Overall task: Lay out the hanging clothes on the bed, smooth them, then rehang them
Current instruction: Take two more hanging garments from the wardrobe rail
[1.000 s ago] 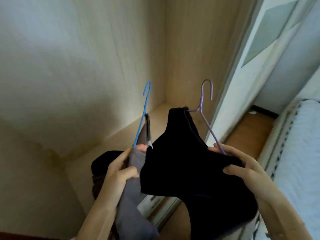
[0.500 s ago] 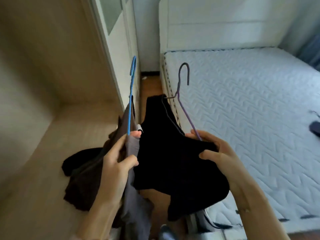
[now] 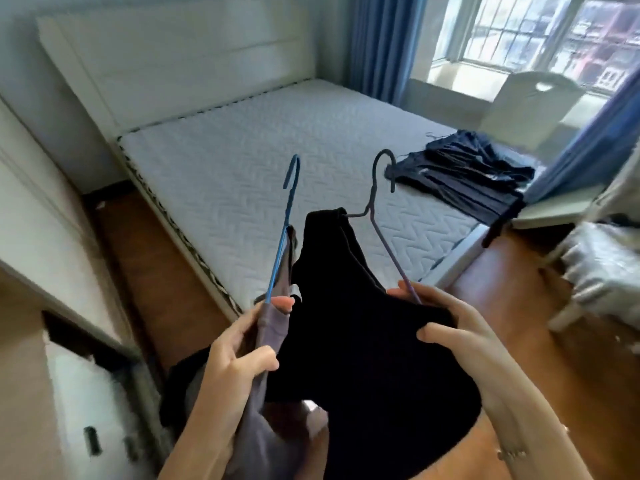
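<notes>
My left hand (image 3: 239,358) grips a grey garment (image 3: 270,327) on a blue wire hanger (image 3: 285,223). My right hand (image 3: 453,327) grips a black garment (image 3: 360,341) on a purple wire hanger (image 3: 381,216), fingers curled over its shoulder. Both hangers point up and away from me, held over the wooden floor near the foot of the bed (image 3: 263,161). A dark pleated garment (image 3: 464,174) lies spread on the bed's right side. More dark cloth hangs below my left hand.
The wardrobe front (image 3: 52,237) stands at the left, with drawers (image 3: 93,427) below. A white chair (image 3: 526,105) is by the window with blue curtains (image 3: 381,43). A pale fluffy stool (image 3: 602,271) stands at the right on the wooden floor (image 3: 519,306).
My view has swung right from the wardrobe interior to the bed and window. Both hands keep the same hold on the two hangered garments.
</notes>
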Available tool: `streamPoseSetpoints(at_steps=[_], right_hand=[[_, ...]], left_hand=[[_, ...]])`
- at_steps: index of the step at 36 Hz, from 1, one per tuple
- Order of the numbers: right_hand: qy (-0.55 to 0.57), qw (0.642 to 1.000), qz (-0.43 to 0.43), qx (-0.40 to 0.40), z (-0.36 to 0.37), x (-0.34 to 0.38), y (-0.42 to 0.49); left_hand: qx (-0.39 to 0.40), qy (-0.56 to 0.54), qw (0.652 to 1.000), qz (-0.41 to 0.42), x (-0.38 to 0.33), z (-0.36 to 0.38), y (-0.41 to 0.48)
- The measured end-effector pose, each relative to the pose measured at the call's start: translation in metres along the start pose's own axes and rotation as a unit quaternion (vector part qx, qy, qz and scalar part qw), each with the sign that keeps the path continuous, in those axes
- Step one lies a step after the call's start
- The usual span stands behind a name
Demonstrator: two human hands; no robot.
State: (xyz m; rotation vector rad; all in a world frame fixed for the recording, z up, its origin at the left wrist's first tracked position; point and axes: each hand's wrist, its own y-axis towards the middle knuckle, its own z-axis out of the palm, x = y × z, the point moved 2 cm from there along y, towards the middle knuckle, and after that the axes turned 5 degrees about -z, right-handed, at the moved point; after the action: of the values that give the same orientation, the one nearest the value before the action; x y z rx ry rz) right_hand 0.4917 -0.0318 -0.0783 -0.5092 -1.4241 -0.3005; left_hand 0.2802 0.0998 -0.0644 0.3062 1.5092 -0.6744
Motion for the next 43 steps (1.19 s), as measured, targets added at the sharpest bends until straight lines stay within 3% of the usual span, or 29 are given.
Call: streamPoseSetpoints(at_steps=[10, 21, 29, 43], right_hand=[[-0.001, 0.996, -0.020, -0.085, -0.172, -0.005, -0.099], [0.017, 0.985, -0.057, -0.161, -0.307, 0.015, -0.132], [-0.002, 0.986, -0.047, -0.159, -0.411, 0.032, -0.073], [-0.030, 0.995, -0.067, -0.069, -0.554, 0.085, 0.112]], left_hand=[[0.137, 0.001, 0.991, -0.006, 0.015, 0.185, -0.019], [0.265, 0.026, 0.963, -0.036, 0.005, 0.306, 0.032], [0.309, 0.019, 0.950, -0.052, 0.004, 0.382, 0.121], [0.242, -0.020, 0.968, -0.064, -0.021, 0.461, 0.271]])
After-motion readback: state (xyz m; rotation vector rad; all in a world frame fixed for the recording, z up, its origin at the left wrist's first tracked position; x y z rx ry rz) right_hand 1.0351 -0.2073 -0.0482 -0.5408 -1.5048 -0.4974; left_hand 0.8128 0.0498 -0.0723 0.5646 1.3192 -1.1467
